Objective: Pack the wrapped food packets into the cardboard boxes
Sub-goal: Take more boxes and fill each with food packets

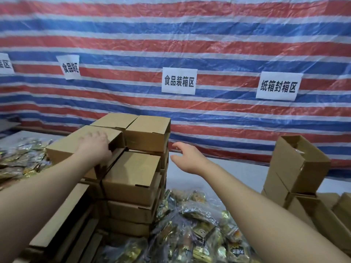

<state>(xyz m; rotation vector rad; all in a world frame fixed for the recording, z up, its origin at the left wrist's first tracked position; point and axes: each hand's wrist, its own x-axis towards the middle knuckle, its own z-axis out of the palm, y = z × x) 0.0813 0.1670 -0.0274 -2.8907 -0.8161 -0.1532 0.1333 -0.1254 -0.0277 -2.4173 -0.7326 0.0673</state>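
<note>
A stack of closed cardboard boxes (133, 179) stands in the middle of the table. My left hand (96, 147) lies on top of the upper left box (62, 147), its fingers curled over the box's right edge. My right hand (187, 158) hovers to the right of the stack, fingers relaxed and spread, holding nothing. Wrapped food packets (199, 230) in gold and dark foil lie heaped in clear bags below my right arm. Another heap of packets (20, 160) lies at the far left.
An open cardboard box (298, 164) stands tilted on other boxes at the right. Flat cardboard pieces (62, 221) lie at the lower left. A red, white and blue striped tarp (190, 44) with paper signs (179, 80) hangs behind the table.
</note>
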